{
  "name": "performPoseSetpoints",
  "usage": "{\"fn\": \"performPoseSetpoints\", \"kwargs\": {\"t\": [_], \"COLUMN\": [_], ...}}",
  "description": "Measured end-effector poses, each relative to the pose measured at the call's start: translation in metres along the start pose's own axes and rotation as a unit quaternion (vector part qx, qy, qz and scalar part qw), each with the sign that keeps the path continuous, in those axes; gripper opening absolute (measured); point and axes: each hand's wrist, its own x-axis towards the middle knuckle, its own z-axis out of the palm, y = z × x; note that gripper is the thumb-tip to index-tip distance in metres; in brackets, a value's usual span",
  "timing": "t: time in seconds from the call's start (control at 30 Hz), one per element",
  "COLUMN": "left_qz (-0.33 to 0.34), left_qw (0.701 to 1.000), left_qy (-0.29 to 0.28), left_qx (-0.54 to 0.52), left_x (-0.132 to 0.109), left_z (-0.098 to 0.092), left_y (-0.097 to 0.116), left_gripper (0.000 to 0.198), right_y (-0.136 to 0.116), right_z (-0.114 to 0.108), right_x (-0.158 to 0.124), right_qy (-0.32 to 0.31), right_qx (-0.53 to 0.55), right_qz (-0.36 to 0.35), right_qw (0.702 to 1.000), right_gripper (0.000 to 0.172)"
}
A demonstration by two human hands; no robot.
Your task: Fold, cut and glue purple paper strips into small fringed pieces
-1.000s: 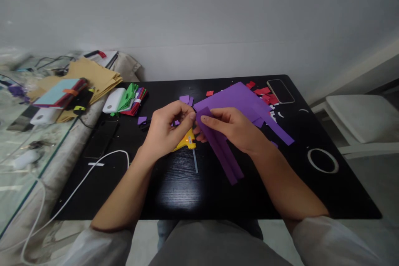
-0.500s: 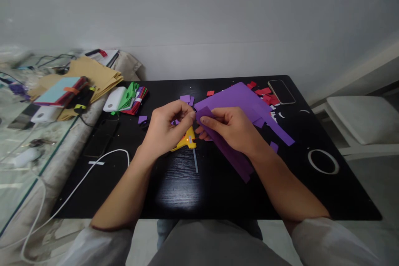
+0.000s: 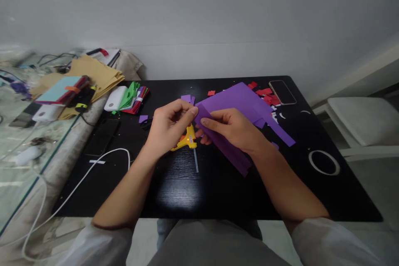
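Hands at work over a black table, head view. A small pale label sits on the yellow glue gun; its print is too small to read. The forearms enter from the lower corners, sleeves ending near the elbows, and converge at mid-table. The right hand pinches a purple strip, thumb flat on the upper face and fingers curled beneath; the strip slopes down toward the right forearm, its lower end showing two layers. The left hand is turned inward with fingers bent, its thumb tip meeting the strip's upper end; whether it grips that edge cannot be told. The glue gun lies on the table just beyond the left wrist, partly hidden by the hand, with a translucent glue stick pointing toward the person. Behind the right hand lies a purple sheet, with red scraps and a phone beyond its right side.
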Motion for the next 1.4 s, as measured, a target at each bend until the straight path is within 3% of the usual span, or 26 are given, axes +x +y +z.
{"fn": "performPoseSetpoints", "kwargs": {"t": [0.3, 0.5, 0.6, 0.9, 1.4], "left_qz": [-0.016, -0.005, -0.009, -0.098, -0.095], "left_qw": [1.000, 1.000, 1.000, 0.993, 0.993], "left_qy": [-0.013, 0.011, 0.015, -0.034, 0.014], "left_qx": [0.016, 0.022, 0.020, -0.056, -0.074], "left_x": [-0.0012, 0.0003, 0.0014, 0.0008, 0.0036], "left_z": [-0.0032, -0.0085, -0.0091, -0.0022, -0.0097], "left_y": [-0.0009, -0.0028, -0.0017, 0.0018, 0.0018], "left_gripper": [0.028, 0.025, 0.023, 0.023, 0.022], "right_y": [0.0002, 0.0041, 0.0067, 0.0067, 0.0055], "right_z": [0.0022, -0.0057, -0.0075, -0.0031, -0.0033], "right_x": [-0.0005, 0.0017, 0.0031, 0.0033, 0.0045], "right_qy": [0.025, -0.044, -0.044, -0.008, -0.046], "right_qx": [-0.032, -0.034, -0.034, -0.032, 0.004], "right_qz": [-0.021, 0.011, 0.004, -0.011, 0.031], "right_qw": [0.999, 0.998, 0.998, 0.999, 0.998], "right_gripper": [0.037, 0.038, 0.038, 0.038, 0.043]}}
